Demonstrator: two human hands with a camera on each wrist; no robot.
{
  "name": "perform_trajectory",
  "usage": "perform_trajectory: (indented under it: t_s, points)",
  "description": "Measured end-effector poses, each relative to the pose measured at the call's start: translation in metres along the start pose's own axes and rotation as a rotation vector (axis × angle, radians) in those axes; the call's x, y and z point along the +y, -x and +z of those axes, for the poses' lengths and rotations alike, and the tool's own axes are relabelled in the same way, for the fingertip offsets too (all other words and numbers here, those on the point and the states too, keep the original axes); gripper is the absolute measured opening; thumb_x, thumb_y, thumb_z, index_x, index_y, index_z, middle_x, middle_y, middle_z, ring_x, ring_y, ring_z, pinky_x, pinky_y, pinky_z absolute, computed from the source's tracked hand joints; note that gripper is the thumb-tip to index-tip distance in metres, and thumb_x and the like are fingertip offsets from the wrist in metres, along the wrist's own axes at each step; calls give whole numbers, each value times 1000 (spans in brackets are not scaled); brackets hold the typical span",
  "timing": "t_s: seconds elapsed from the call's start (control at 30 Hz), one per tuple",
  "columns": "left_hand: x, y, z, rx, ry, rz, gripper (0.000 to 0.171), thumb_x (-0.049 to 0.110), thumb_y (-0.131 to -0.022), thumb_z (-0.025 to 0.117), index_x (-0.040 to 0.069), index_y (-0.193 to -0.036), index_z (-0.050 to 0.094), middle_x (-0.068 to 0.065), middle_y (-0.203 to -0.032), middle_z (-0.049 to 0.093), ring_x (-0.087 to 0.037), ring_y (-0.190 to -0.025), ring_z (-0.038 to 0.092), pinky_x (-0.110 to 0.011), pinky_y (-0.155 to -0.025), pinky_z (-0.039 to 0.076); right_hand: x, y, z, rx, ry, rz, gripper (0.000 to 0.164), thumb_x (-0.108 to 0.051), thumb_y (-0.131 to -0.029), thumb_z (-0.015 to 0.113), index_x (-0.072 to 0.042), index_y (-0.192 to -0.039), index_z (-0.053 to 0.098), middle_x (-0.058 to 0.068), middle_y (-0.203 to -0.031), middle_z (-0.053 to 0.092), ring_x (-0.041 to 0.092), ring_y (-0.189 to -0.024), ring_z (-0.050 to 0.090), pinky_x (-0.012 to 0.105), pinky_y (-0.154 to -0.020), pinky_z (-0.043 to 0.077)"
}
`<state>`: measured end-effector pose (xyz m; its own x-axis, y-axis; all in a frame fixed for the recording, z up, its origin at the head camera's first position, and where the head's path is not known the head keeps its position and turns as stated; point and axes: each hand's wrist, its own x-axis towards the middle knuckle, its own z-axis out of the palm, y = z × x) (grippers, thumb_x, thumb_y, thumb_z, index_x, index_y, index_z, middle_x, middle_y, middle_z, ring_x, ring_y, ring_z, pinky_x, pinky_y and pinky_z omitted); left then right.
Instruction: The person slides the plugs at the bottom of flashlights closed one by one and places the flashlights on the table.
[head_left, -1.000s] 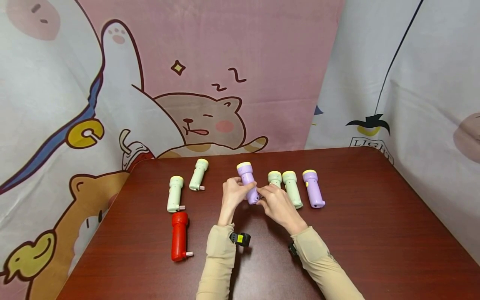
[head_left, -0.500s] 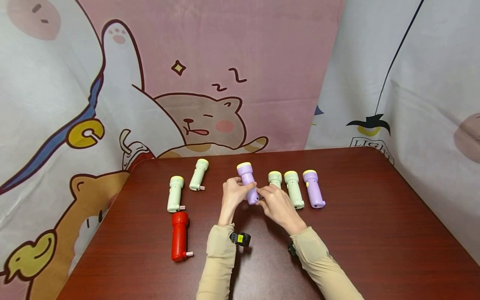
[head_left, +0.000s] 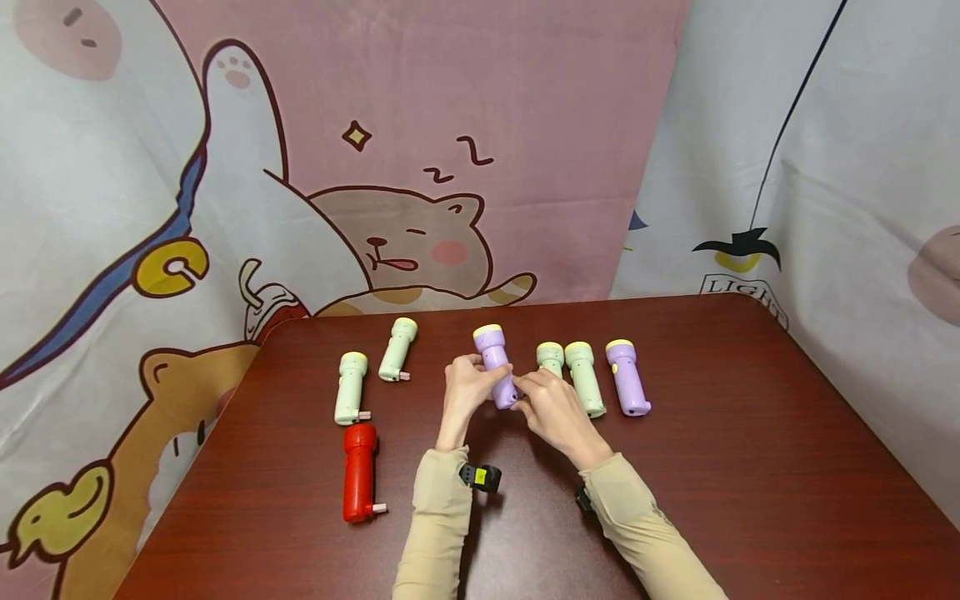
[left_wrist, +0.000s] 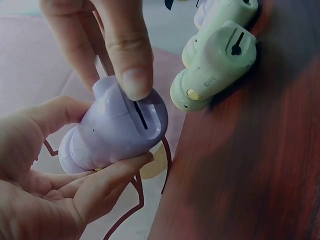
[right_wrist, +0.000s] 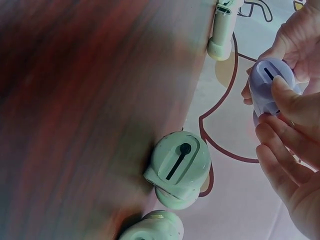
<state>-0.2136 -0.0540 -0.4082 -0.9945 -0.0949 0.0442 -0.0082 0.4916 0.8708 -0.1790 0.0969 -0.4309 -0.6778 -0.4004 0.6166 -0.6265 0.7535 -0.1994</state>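
Observation:
My left hand (head_left: 467,387) grips a purple flashlight (head_left: 491,344) round its body, with the pale yellow lens end pointing away. At its tail end, my right hand (head_left: 558,412) pinches the flashlight between thumb and fingers. The left wrist view shows the right thumb (left_wrist: 136,82) on the slotted end face of the flashlight (left_wrist: 112,132). A shiny metal strip (left_wrist: 101,65) sticks out beside that thumb, partly hidden by the fingers. Just beyond the right hand lies a green flashlight (head_left: 550,356), its lower part covered by the hand.
A second green flashlight (head_left: 585,379) and another purple one (head_left: 628,379) lie to the right. On the left are two green flashlights (head_left: 350,390) and a red one (head_left: 359,475), each with a pale plug jutting from its tail. All rest on a brown wooden table (head_left: 750,467).
The green flashlight right of my right hand rolled slightly right, then back left. Both hands and the held purple flashlight stay in nearly the same place.

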Motion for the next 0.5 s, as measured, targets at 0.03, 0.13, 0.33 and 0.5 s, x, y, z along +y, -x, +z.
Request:
perform_trajectory:
  t_s: [0.03, 0.13, 0.33, 0.5]
  points:
    - [0, 0, 0, 0, 0, -1, 41, 30, -72, 77, -3, -94, 70, -17, -84, 74, -23, -76, 71, -25, -60, 51, 0, 0, 0, 0, 1, 0, 32, -8, -70, 81, 2, -99, 70, 8, -92, 72, 22, -84, 64, 33, -72, 53]
    - [0, 0, 0, 0, -1, -2, 42, 31, -72, 78, -4, -95, 70, -17, -84, 74, -22, -75, 71, -25, -59, 51, 0, 0, -1, 2, 1, 0, 33, -8, -70, 81, 1, -99, 71, 8, -92, 72, 22, -85, 64, 33, -72, 53]
    - [-1, 0, 0, -8, 18, -14, 42, 30, -72, 77, -4, -95, 70, -17, -84, 74, -18, -67, 68, -22, -53, 48, -1, -1, -1, 4, 8, -3, 32, -9, -70, 82, 1, -99, 70, 7, -92, 72, 21, -85, 64, 33, -73, 53]
    - [-1, 0, -1, -10, 28, -15, 41, 29, -72, 78, -4, -95, 70, -18, -84, 74, -15, -62, 64, -22, -50, 48, -2, -1, 1, -2, 20, 0, 31, -8, -70, 81, 1, -98, 70, 7, -92, 72, 22, -85, 64, 33, -73, 53]
